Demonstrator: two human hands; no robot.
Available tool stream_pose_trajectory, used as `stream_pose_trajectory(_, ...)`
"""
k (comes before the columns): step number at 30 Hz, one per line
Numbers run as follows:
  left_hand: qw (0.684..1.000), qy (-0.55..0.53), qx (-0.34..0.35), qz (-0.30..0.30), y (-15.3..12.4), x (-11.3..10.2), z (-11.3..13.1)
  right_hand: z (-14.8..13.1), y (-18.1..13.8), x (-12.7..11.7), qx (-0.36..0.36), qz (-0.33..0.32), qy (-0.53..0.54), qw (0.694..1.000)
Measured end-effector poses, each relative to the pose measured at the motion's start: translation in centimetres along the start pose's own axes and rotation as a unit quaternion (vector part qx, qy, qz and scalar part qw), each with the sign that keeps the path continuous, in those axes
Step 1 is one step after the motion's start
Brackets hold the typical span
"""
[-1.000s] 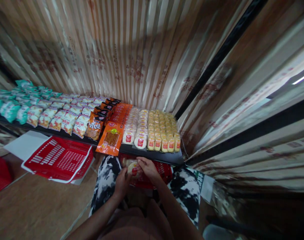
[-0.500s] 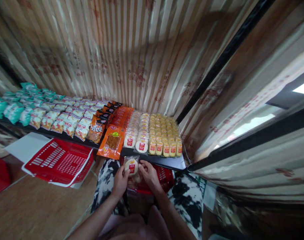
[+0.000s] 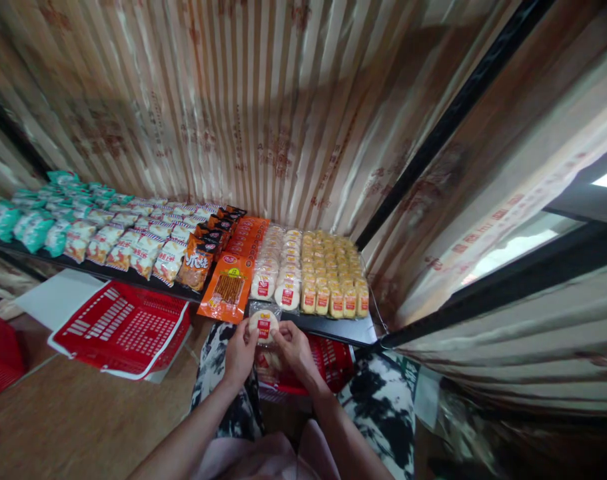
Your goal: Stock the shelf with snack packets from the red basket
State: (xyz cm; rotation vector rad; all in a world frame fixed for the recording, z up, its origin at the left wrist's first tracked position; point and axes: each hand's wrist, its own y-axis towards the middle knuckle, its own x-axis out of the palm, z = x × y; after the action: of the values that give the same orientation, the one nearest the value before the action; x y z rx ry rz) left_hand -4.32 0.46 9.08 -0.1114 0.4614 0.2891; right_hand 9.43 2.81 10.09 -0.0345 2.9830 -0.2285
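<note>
My left hand (image 3: 239,352) and my right hand (image 3: 294,348) together pinch a clear packet holding a round pale cake with a red label (image 3: 264,325). The packet is upright at the front edge of a low black shelf (image 3: 333,328), just below two rows of the same round cakes (image 3: 273,267). Under my hands, a red basket (image 3: 328,363) rests between my knees with more packets in it.
On the shelf lie rows of small yellow cakes (image 3: 333,273), orange snack packs (image 3: 230,287), striped white packs (image 3: 148,243) and teal packs (image 3: 28,220). A red basket (image 3: 123,327) lies on the wooden floor at left. Striped wall panels rise behind.
Both hands have lifted the round cake packet out of the basket between my knees and up to the shelf's front edge. The view has tilted slightly.
</note>
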Motion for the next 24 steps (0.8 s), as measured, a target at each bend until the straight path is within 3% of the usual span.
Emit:
stream_pose_trajectory(6,0.995,0.07,0.033,0.058,0.0,0.3,0.5,-0.3,1.0,0.6,-0.011,0.024,0.037,0.999)
stream_pose_trajectory(11,0.98,0.105,0.141,0.096,-0.1,0.4,0.4,-0.8,2.0,0.3,-0.031,0.048,0.023,0.998)
stream_pose_trajectory(15,0.952,0.16,0.234,0.116,0.4,0.4,0.7,-1.1,2.8,0.3,-0.038,0.068,-0.033,0.996)
stream_pose_trajectory(24,0.933,0.18,0.29,0.112,2.3,1.2,0.7,-1.5,4.3,1.2,-0.086,0.088,-0.15,0.981)
